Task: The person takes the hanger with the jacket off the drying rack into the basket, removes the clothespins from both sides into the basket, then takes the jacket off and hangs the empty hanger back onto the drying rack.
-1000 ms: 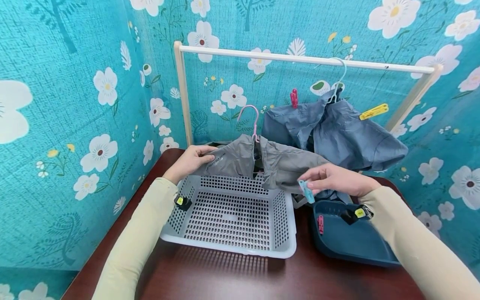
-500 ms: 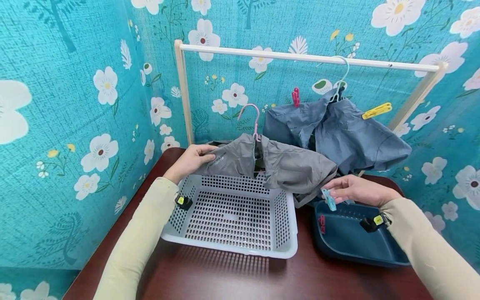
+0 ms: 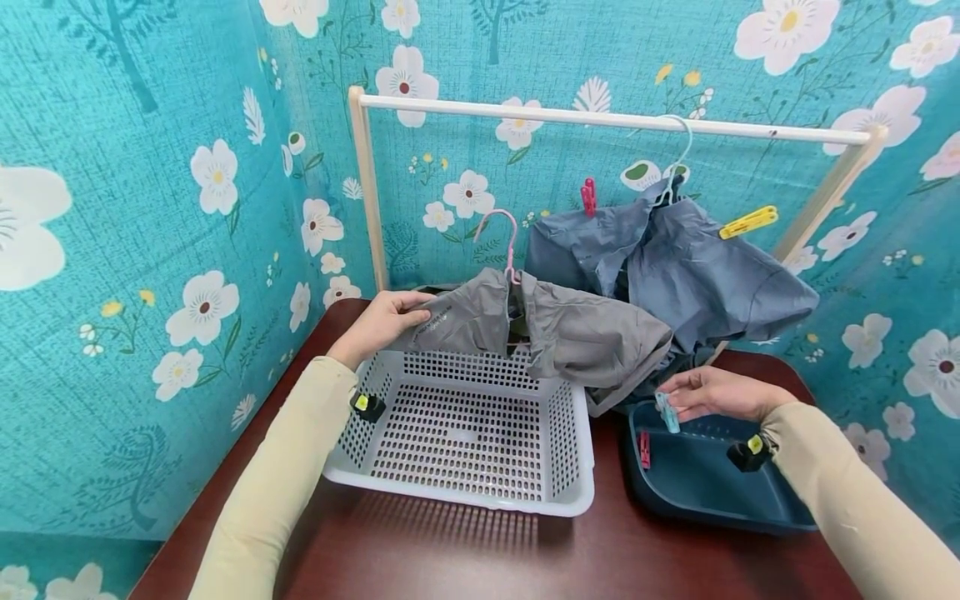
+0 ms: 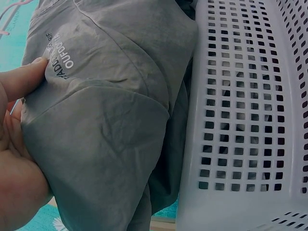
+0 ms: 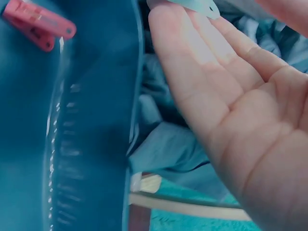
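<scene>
A grey jacket (image 3: 592,333) with printed lettering hangs on a pink hanger (image 3: 513,242), over the back of a white perforated basket (image 3: 465,500). My left hand (image 3: 382,325) pinches the jacket's left shoulder; in the left wrist view the thumb lies on the grey cloth (image 4: 101,120) beside the lettering. My right hand (image 3: 720,393) holds a light blue clothespin (image 3: 667,412) at its fingertips, above the back edge of a dark blue bin (image 3: 720,517). Only part of that clothespin shows in the right wrist view. A pink clothespin (image 3: 644,450) lies inside the bin at its left.
A wooden rack with a white rail (image 3: 480,108) stands at the back. From it hangs a blue-grey garment (image 3: 697,267) on a light blue hanger (image 3: 686,146), with a red clothespin (image 3: 588,197) and a yellow clothespin (image 3: 748,222) on it. Everything stands on a dark red table (image 3: 420,558).
My right hand has moved right and down with the light blue clothespin, from in front of the jacket's right sleeve to over the bin. My left hand has stayed on the jacket.
</scene>
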Available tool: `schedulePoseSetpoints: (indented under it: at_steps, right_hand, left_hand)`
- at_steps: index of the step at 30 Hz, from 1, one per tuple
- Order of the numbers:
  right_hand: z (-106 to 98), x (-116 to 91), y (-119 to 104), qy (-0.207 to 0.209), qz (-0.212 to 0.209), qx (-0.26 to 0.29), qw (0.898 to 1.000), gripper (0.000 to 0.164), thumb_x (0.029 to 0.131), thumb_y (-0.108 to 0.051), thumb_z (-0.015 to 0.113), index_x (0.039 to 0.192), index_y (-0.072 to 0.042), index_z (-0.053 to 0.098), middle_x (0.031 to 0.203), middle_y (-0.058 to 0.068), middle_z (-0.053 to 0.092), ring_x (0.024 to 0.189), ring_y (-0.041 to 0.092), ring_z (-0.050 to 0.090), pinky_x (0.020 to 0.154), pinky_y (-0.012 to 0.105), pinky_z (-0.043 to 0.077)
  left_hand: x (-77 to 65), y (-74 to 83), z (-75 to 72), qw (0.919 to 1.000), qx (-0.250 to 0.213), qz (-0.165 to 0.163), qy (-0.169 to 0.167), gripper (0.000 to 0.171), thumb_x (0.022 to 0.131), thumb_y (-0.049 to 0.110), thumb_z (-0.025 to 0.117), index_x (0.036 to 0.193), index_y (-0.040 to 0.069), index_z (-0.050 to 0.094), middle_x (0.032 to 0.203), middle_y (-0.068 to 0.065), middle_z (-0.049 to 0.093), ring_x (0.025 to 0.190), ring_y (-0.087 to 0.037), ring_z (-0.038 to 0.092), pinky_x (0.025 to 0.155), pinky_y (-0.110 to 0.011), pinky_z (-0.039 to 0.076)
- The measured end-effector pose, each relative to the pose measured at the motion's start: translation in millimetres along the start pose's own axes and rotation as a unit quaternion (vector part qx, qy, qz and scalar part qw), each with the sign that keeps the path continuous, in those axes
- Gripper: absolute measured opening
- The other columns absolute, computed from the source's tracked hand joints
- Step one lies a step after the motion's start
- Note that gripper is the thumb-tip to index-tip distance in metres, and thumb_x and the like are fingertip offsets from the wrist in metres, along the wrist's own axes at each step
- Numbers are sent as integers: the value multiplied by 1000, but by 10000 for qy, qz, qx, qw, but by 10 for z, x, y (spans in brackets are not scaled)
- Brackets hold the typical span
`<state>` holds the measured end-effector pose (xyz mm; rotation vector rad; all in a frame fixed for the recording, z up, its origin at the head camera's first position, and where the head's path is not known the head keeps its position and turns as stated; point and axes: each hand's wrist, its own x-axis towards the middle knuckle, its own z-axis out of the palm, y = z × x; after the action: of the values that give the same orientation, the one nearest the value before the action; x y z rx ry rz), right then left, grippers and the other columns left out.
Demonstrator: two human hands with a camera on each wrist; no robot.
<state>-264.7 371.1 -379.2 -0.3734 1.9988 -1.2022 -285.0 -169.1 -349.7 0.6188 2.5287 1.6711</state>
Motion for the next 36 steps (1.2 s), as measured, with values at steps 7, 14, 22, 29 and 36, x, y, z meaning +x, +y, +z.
schedulePoseSetpoints:
  at_steps: [7, 14, 22, 29, 36]
  right_hand:
    - [-31, 22, 133, -48, 168, 6, 9998, 55, 99, -15, 51, 134, 22, 30, 121, 19, 56, 106, 20, 60, 91, 40, 46]
    - [-38, 33, 245, -90, 398, -40, 9992, 49, 99, -14, 52, 130, 20, 36, 119, 21, 57, 104, 23, 60, 90, 41, 47]
    - [-7, 88, 367, -186, 597, -233, 9978, 44, 96, -11, 56, 124, 19, 41, 109, 14, 60, 98, 23, 60, 89, 45, 47]
    - [-3, 137, 418, -82, 717, -372, 9967, 38, 95, -12, 57, 121, 15, 48, 106, 13, 61, 97, 25, 60, 88, 45, 48]
    - [46, 163, 472, -252, 758, -314, 9963, 35, 94, -9, 55, 120, 14, 49, 107, 14, 62, 95, 24, 60, 87, 42, 49]
  left_hand:
    - [-16, -30, 8, 10000, -55, -43, -21, 29, 96, 13, 58, 124, 9, 63, 124, -9, 60, 111, -22, 56, 88, -40, 47]
    - [3, -34, 6, 10000, -23, 10, -31, 30, 95, 13, 58, 125, 9, 63, 125, -10, 59, 110, -22, 56, 87, -38, 47]
    - [2, -9, 0, 10000, -10, 46, -7, 30, 96, 11, 57, 125, 6, 62, 126, -11, 59, 110, -22, 57, 87, -38, 48]
    - [-4, 20, -9, 10000, -82, 12, -5, 29, 95, 11, 57, 124, 7, 63, 124, -11, 60, 107, -23, 58, 84, -37, 48]
    - [-14, 51, -5, 10000, -46, 5, -29, 31, 95, 12, 58, 125, 6, 62, 126, -12, 58, 110, -24, 57, 86, -39, 47]
